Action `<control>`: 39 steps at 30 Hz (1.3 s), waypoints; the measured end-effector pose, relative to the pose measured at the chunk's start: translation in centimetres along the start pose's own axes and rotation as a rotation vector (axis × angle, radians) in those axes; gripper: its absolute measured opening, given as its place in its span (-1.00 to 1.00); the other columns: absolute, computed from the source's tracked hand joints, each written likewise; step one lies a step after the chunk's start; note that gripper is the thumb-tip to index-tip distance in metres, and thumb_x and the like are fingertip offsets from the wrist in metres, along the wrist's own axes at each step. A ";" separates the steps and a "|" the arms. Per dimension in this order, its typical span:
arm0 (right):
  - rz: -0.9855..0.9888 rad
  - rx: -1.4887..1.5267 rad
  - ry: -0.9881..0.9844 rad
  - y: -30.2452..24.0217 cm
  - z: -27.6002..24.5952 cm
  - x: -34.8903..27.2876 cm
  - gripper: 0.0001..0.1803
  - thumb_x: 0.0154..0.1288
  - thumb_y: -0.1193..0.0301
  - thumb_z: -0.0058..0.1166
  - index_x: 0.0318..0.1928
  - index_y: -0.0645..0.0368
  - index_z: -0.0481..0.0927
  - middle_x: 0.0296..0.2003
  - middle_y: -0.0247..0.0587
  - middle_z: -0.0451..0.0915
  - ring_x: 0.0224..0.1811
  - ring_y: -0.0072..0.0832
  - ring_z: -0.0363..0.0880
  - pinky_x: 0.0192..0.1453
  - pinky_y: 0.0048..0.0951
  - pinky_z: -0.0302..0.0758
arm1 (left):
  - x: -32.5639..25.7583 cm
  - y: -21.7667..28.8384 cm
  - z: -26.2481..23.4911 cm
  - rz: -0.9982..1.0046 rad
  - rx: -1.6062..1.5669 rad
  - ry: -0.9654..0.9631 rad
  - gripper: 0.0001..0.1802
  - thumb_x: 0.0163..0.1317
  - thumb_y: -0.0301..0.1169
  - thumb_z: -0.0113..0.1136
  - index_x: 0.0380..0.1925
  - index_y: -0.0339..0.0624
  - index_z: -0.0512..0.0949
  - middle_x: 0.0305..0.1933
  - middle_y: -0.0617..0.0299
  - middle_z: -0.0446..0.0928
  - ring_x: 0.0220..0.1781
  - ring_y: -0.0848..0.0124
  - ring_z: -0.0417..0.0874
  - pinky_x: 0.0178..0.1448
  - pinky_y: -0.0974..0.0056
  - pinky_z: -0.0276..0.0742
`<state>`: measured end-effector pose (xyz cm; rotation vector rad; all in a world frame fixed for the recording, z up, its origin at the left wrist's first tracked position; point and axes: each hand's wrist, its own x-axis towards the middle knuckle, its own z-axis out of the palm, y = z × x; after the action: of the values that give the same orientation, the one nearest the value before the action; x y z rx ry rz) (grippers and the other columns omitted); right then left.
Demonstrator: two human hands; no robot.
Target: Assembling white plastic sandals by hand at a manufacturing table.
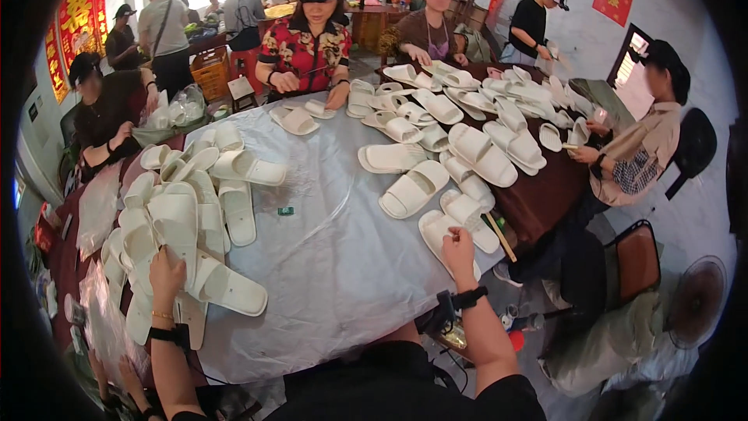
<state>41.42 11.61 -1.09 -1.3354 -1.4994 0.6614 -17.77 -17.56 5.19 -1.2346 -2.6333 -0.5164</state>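
Observation:
On the left side of the table is a heap of white slippers (206, 210). My left hand (166, 274) is closed around the near end of a white slipper (173, 218) on that heap, its fingers partly hidden. At the table's front right, my right hand (460, 253) is over a white slipper (431, 231) lying flat by the edge. Its fingers are curled together, and whatever they pinch is too small or covered to name. More slippers (411, 189) spread from there toward the far right.
A pale plastic sheet (319, 265) covers the table, with a small green packet (286, 210) on it. Clear plastic bags (105, 312) lie at the left edge. Several people sit or stand around the table. A fan (697, 300) and a chair (635, 265) stand at the right.

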 end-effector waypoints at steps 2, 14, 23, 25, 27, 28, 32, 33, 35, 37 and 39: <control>-0.185 -0.468 0.150 1.0 -0.5 1.3 -0.59 0.05 0.42 0.12 -0.03 0.23 0.49 -0.04 0.02 0.52 0.03 -0.08 0.45 0.07 -0.08 0.41 | -0.7 -0.3 -0.2 -0.027 -0.017 0.044 -0.31 0.03 -0.32 0.26 0.18 -0.35 0.34 0.07 -0.17 0.46 0.10 -0.08 0.47 0.17 0.03 0.41; -0.069 -0.580 -0.273 6.1 -3.1 6.2 -0.60 -0.09 0.39 0.18 -0.15 0.29 0.59 -0.17 0.17 0.59 -0.07 0.12 0.49 0.05 -0.11 0.43 | -4.2 6.5 -3.5 0.113 -0.211 0.287 -0.54 0.02 -0.47 0.26 -0.01 -0.33 0.50 0.16 -0.13 0.39 0.20 -0.04 0.39 0.29 0.04 0.29; -0.228 -0.738 0.070 3.1 -1.0 6.1 -0.55 -0.01 0.58 0.01 -0.01 0.30 0.47 -0.05 0.16 0.46 0.00 0.02 0.45 0.08 -0.10 0.42 | -9.0 12.6 -2.0 0.259 -0.397 0.062 -0.61 0.00 -0.49 0.27 -0.09 -0.28 0.54 0.13 -0.11 0.42 0.19 -0.03 0.40 0.26 0.06 0.31; -0.319 -0.609 0.075 1.1 0.2 6.5 -0.52 0.00 0.62 -0.03 0.04 0.31 0.43 0.00 0.12 0.43 0.03 0.00 0.42 0.09 -0.11 0.42 | -10.1 13.3 -1.4 0.278 -0.373 0.064 -0.62 -0.02 -0.49 0.28 -0.12 -0.27 0.55 0.12 -0.11 0.43 0.17 -0.04 0.42 0.24 0.06 0.34; -0.207 -0.214 -0.086 -1.7 2.3 6.2 -0.58 0.05 0.62 -0.03 0.01 0.35 0.43 -0.03 0.12 0.45 0.05 -0.01 0.41 0.15 -0.10 0.37 | -11.1 13.5 -0.6 0.270 -0.423 -0.014 -0.62 -0.04 -0.49 0.29 -0.14 -0.27 0.55 0.11 -0.12 0.43 0.16 -0.04 0.43 0.21 0.06 0.36; -0.218 -0.207 -0.081 -2.0 3.1 6.7 -0.58 0.05 0.62 -0.03 0.01 0.35 0.43 -0.03 0.12 0.45 0.05 -0.01 0.41 0.15 -0.10 0.37 | -11.5 14.0 -0.4 0.274 -0.438 -0.038 -0.62 -0.03 -0.48 0.30 -0.14 -0.26 0.56 0.10 -0.11 0.44 0.15 -0.03 0.43 0.21 0.06 0.37; -0.270 -0.281 -0.191 -1.1 6.9 8.8 -0.44 0.04 0.48 0.10 0.12 0.36 0.36 0.06 0.19 0.41 0.14 0.04 0.38 0.25 -0.13 0.33 | -13.6 14.6 0.4 0.283 -0.493 -0.092 -0.63 -0.02 -0.45 0.31 -0.14 -0.23 0.57 0.10 -0.10 0.44 0.15 -0.03 0.43 0.22 0.08 0.37; -0.307 -0.331 -0.193 -0.3 7.4 9.6 -0.38 0.03 0.45 0.13 0.15 0.38 0.33 0.08 0.25 0.39 0.16 0.07 0.36 0.28 -0.14 0.31 | -14.0 14.8 0.6 0.303 -0.491 -0.126 -0.63 -0.02 -0.44 0.32 -0.14 -0.22 0.57 0.09 -0.09 0.45 0.15 -0.02 0.43 0.22 0.08 0.38; -0.261 -0.332 -0.248 0.0 9.0 10.2 -0.26 0.01 0.35 0.18 0.21 0.38 0.27 0.14 0.29 0.36 0.22 0.09 0.32 0.32 -0.15 0.28 | -15.0 14.4 0.8 0.306 -0.476 -0.140 -0.64 -0.01 -0.42 0.33 -0.14 -0.21 0.58 0.09 -0.09 0.45 0.15 -0.02 0.43 0.22 0.08 0.38; -0.141 -0.322 -0.392 -0.5 10.2 10.0 -0.17 -0.01 0.26 0.18 0.25 0.45 0.23 0.18 0.34 0.34 0.29 0.04 0.30 0.36 -0.22 0.25 | -16.2 13.8 0.8 0.302 -0.457 -0.225 -0.63 -0.02 -0.41 0.34 -0.14 -0.20 0.59 0.08 -0.08 0.46 0.15 -0.01 0.43 0.23 0.09 0.38; -0.174 -0.300 -0.347 -0.5 10.3 9.6 -0.20 -0.01 0.21 0.20 0.19 0.46 0.32 0.11 0.30 0.44 0.19 0.00 0.43 0.28 -0.24 0.34 | -16.7 13.7 1.2 0.288 -0.475 -0.222 -0.61 -0.01 -0.39 0.35 -0.13 -0.21 0.60 0.08 -0.07 0.47 0.16 0.01 0.43 0.24 0.10 0.37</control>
<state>32.67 22.65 -1.50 -1.3370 -2.0348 0.5927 3.37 -20.73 2.05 -1.8698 -2.5137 -1.0444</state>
